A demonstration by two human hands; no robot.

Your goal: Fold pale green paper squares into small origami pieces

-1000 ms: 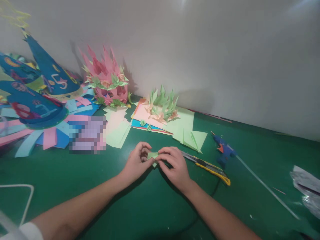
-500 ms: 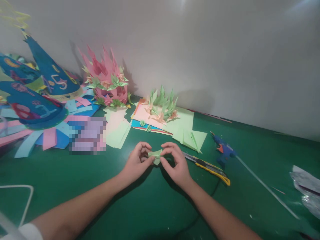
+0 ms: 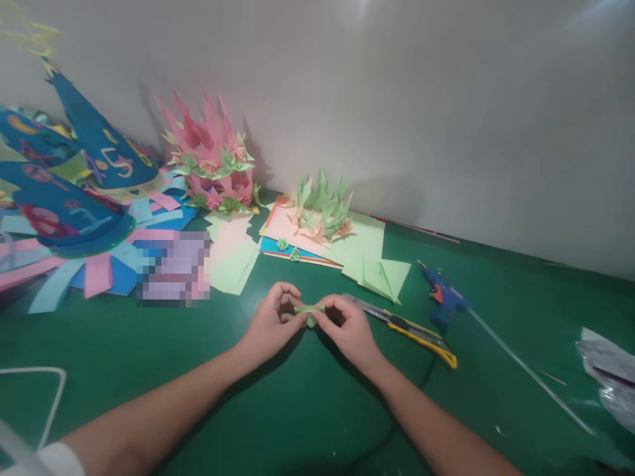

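A small piece of folded green paper (image 3: 310, 317) is pinched between both hands, a little above the green table. My left hand (image 3: 275, 320) grips its left end with thumb and fingers closed. On the other end, my right hand (image 3: 350, 330) has its thumb and forefinger pressed together. Fingertips cover part of the paper, so its full shape is hidden. Just beyond my right hand lies a yellow-handled utility knife (image 3: 421, 337). Two small green paper roses (image 3: 296, 254) rest on the paper stack ahead of the hands.
Ahead stands a green paper crown (image 3: 325, 211); pink paper crowns (image 3: 211, 139) are further left. Blue cone hats (image 3: 104, 149) crowd the left side. A blue glue gun (image 3: 446, 297) with a long glue stick lies to the right. Green sheets (image 3: 381, 277) spread before the wall.
My right hand's fingers have come down and closed onto the paper's right end. The green paper now looks narrower and more folded. My left hand has barely moved.
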